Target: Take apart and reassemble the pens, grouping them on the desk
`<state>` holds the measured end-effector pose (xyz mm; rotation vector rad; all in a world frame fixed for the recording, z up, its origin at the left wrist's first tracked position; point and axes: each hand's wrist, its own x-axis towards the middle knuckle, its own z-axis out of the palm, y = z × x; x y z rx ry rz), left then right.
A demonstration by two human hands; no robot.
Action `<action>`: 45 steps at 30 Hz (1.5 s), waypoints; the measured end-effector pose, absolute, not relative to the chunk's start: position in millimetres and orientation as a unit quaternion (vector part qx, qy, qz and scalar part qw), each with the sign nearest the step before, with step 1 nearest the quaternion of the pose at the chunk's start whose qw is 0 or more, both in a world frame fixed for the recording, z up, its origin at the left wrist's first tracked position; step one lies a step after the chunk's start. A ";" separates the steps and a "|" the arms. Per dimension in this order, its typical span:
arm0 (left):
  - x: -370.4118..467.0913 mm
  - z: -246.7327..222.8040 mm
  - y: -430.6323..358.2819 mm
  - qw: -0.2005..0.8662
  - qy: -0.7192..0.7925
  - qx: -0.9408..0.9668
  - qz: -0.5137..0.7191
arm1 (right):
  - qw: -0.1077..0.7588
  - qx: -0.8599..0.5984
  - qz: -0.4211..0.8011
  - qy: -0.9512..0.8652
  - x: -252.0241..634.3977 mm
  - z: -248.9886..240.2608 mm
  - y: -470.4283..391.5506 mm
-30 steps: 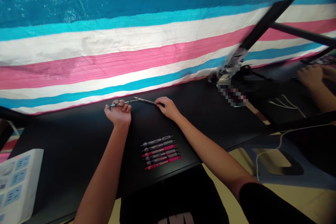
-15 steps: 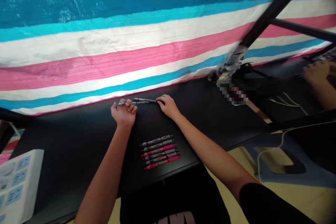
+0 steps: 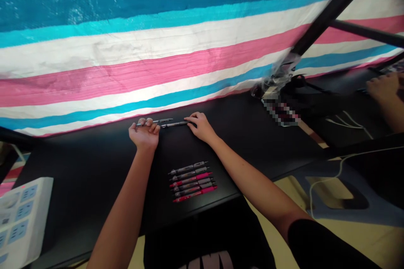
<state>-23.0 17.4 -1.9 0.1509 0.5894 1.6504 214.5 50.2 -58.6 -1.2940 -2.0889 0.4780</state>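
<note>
Near the back edge of the black table (image 3: 94,164), my left hand (image 3: 145,133) is palm up, its fingers curled round a grey pen (image 3: 164,120) that points right. To its right, my right hand (image 3: 198,126) pinches the right end of a second grey pen (image 3: 173,125), whose left end reaches close to my left fingers. Between my forearms several pens lie side by side in a stack of rows: grey ones such as the top grey pen (image 3: 188,168), and red ones such as the bottom red pen (image 3: 195,194).
A white power strip (image 3: 28,214) stands at the left. A striped sheet (image 3: 158,59) hangs behind the table. Plastic wrap (image 3: 282,73), dark items and cables lie to the right, and another person's hand (image 3: 383,86) is at far right.
My left hand has moved slightly left with its pen. The two pens, which overlapped before, now lie farther apart, and the right-hand pen sits lower than the left-hand one.
</note>
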 end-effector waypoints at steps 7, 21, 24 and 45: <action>-16.3 -1.5 15.6 0.636 0.270 0.079 0.719 | 0.314 -0.499 0.188 -0.786 213.7 -53.0 48.0; -25.7 -1.9 16.7 0.624 0.253 0.066 0.736 | 0.317 -0.481 0.199 -0.793 215.4 -51.5 48.5; -26.9 -1.1 17.1 0.619 0.258 0.066 0.739 | 0.316 -0.483 0.198 -0.792 215.3 -51.4 48.1; 1.4 -12.8 19.0 0.516 0.476 0.393 0.594 | 0.444 -0.396 0.329 -0.733 201.0 -48.7 35.0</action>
